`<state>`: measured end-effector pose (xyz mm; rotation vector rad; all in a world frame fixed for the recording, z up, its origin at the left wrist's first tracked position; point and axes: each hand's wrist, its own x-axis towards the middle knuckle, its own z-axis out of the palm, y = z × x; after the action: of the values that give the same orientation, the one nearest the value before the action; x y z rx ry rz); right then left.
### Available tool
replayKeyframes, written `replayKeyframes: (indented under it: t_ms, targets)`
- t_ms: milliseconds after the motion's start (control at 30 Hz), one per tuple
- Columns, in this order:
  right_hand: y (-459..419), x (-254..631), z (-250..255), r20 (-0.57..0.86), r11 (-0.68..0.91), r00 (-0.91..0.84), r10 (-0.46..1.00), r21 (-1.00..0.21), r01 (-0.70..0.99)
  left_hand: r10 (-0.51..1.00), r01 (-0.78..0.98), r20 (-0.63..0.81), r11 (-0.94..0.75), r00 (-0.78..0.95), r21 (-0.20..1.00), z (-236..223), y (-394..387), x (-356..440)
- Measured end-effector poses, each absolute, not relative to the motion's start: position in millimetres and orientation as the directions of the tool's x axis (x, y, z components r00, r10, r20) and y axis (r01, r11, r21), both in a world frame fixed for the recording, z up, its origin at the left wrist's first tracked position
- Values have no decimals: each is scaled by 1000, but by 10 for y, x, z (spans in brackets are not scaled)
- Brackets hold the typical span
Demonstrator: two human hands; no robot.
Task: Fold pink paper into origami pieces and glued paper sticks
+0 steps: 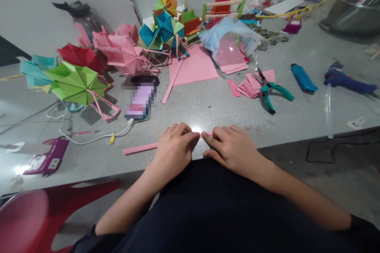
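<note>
A narrow pink paper strip (140, 148) lies along the front of the table, its left end jutting out past my left hand (175, 142). My left hand is closed on the strip, thumb and forefinger meeting at its middle. From the other side my right hand (230, 144) bears on the same strip, the tip of its forefinger close to my left fingertips. Its fingers are bent over the paper, and the thumb sits lower, nearer my body. Much of the strip is hidden beneath both hands.
Beyond my hands are a phone (141, 99) on a white cable, pink paper sheets (194, 67), pliers (268, 89) on folded pink pieces and a blue glue gun (348, 79). Folded paper umbrellas (80, 83) crowd the left. A purple power strip (49, 158) lies near the front edge.
</note>
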<state>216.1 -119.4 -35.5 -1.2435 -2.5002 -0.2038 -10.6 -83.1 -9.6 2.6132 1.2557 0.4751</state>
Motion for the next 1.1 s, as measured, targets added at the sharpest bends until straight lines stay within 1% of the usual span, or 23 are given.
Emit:
replayKeyframes:
  t_ms: [67,167,233,367,500,600,733,867,900,967,1033,1100]
  targets:
    - [-1201,2146,-352,349,597,-555,755,-17,802,765,715,225,-644,604,270,-116,-895,-75]
    - [-1205,2120,-353,345,573,-533,773,-19,819,751,753,272,-647,602,119,-132,-1009,-42]
    - [-1208,2118,-356,360,567,-519,775,-35,823,742,766,300,-641,600,53,-135,-1068,-34]
    - [-1248,2185,-364,381,552,-493,782,-56,832,728,755,303,-654,614,41,-135,-1112,-38]
    - [-1345,2337,-367,397,491,-435,808,-44,870,725,752,295,-659,623,31,-145,-1114,-33]
    - [-1401,2424,-358,401,474,-423,813,-32,880,698,737,312,-676,644,-7,-170,-1107,-8]
    - [-1376,2436,-357,413,512,-464,784,-5,859,634,688,323,-721,703,-81,-221,-1085,44]
    - [-1319,2434,-396,518,604,-529,672,29,797,536,618,396,-779,745,-109,-246,-1079,51]
    - [-1318,2444,-409,546,629,-533,646,14,777,497,587,418,-801,760,-117,-242,-1083,41]
    - [-1333,2480,-434,595,681,-515,617,-75,729,412,511,440,-850,798,-132,-222,-1097,12]
    - [-1360,2533,-454,653,709,-438,618,-222,669,339,439,444,-887,829,-141,-190,-1112,-20]
    - [-1383,2587,-466,700,702,-312,643,-376,605,296,395,453,-908,841,-139,-145,-1125,-54]
